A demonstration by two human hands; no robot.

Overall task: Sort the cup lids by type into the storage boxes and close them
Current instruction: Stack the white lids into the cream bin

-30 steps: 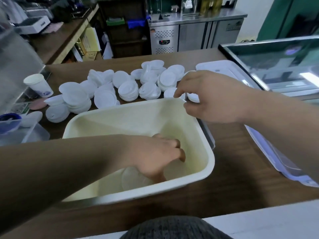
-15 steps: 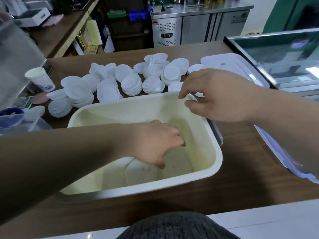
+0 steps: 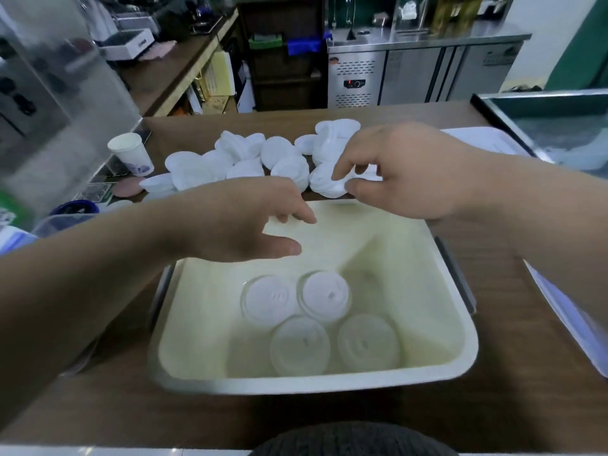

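Lid pile (image 3: pixel 250 159) partly behind rt hand (image 3: pixel 404 172).

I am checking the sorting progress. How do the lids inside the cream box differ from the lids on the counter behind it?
In the box the four lids lie flat on the bottom; the heaped lids on the counter are many, stacked, some tilted. The four lids look half clear; the heaped lids look solid white. All are round.
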